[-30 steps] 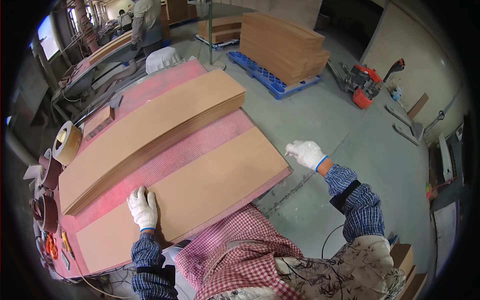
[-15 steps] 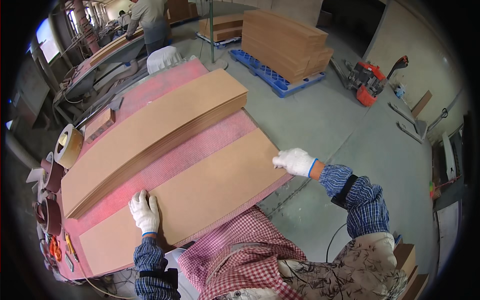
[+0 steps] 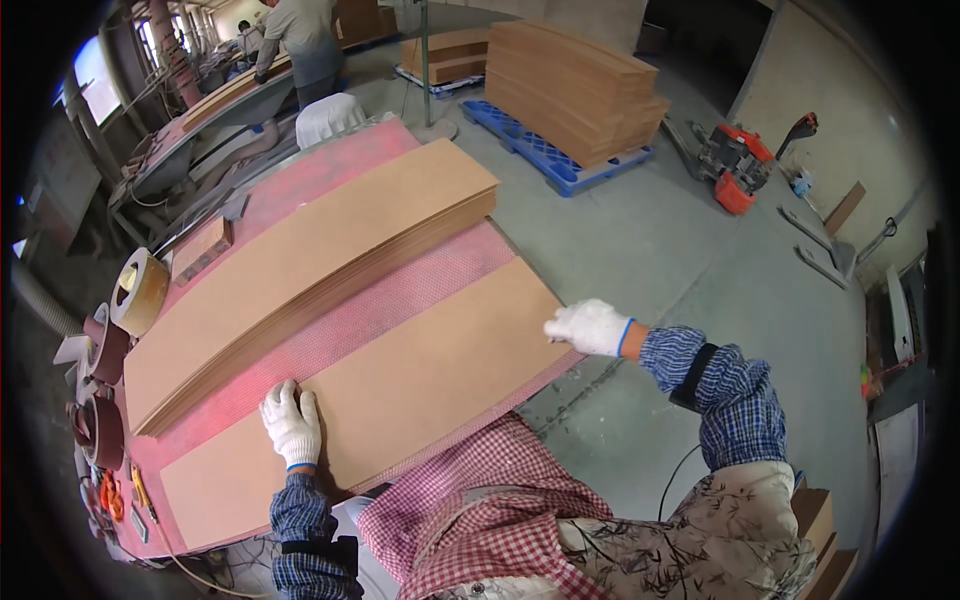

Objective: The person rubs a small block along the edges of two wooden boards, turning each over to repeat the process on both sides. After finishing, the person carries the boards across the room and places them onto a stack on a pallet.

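A long flat brown board [image 3: 430, 355] lies along the near side of a red-topped worktable. On its left part rests my left hand [image 3: 291, 423] in a white knit glove, palm down with the fingers stretched out. At the board's right end is my right hand [image 3: 590, 327], also gloved in white. Its fingers are curled together at the end edge, and whatever they may pinch is hidden. Behind this board, a stack of similar boards [image 3: 310, 270] runs along the table, with a strip of textured red surface [image 3: 350, 315] between.
Tape-like rolls [image 3: 138, 292], a wooden block [image 3: 202, 250] and orange-handled tools [image 3: 111, 495] sit along the table's left side. Beyond stand a blue pallet [image 3: 570, 178] of stacked boards [image 3: 565, 90] and a red pallet jack [image 3: 738, 165]. A co-worker [image 3: 305, 45] stands at a far bench.
My right hand has shifted very slightly toward me along the board's end. My left hand and the boards stay in place.
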`<state>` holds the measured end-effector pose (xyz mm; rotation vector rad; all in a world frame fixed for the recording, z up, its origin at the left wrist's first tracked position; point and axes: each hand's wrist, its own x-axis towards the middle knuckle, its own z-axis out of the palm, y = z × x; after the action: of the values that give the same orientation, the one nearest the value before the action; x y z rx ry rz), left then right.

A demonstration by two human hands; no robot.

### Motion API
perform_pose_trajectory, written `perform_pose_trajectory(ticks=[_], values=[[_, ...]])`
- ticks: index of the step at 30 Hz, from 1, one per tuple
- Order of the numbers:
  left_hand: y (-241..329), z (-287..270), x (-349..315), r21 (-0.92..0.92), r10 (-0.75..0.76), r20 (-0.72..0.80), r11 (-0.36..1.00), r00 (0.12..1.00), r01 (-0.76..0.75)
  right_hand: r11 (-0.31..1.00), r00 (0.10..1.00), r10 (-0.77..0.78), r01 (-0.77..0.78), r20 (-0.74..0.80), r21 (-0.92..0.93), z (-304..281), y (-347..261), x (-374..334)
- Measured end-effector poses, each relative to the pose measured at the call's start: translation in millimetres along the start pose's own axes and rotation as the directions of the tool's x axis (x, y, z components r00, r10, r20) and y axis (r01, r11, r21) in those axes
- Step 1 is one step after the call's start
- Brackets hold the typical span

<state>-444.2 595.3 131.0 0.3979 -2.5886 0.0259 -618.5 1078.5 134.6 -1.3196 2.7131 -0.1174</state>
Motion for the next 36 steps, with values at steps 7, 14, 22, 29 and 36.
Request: perform_pose_trajectory(ticks=[7, 14, 22, 29, 36], values=[[2.4, -3.9, -3.1, -0.052, -0.023, 0.017, 0.998, 1.0, 0.024, 0.993, 1.0, 0.022, -0.023, -0.009, -0.12, -2.3, 36.9, -25.8], [14.3, 1.3, 0.5, -0.07, -0.058, 0.069, 0.996, 0.996, 0.063, 0.762, 0.704, 0.645, -0.563, -0.297, 0.32, 19.9, 39.4, -60.2], [30.7, -33.0, -39.0, -0.169, -0.048, -0.038, 0.985, 0.998, 0.041, 0.629, 0.535, 0.765, -0.5, -0.359, 0.596, 56.8, -33.2, -42.2], [17.1, -89.7, -116.1, -0.216, -0.418, -0.269, 0.904, 0.868, 0.369, 0.5, 0.446, 0.851, -0.528, -0.277, 0.687, 79.4, -26.1, -54.9], [-39.2, -102.5, -230.8, -0.363, -0.886, -0.277, 0.455, 0.373, 0.813, 0.529, 0.39, 0.842, -0.464, -0.372, 0.711, 102.8, -15.6, -16.7]])
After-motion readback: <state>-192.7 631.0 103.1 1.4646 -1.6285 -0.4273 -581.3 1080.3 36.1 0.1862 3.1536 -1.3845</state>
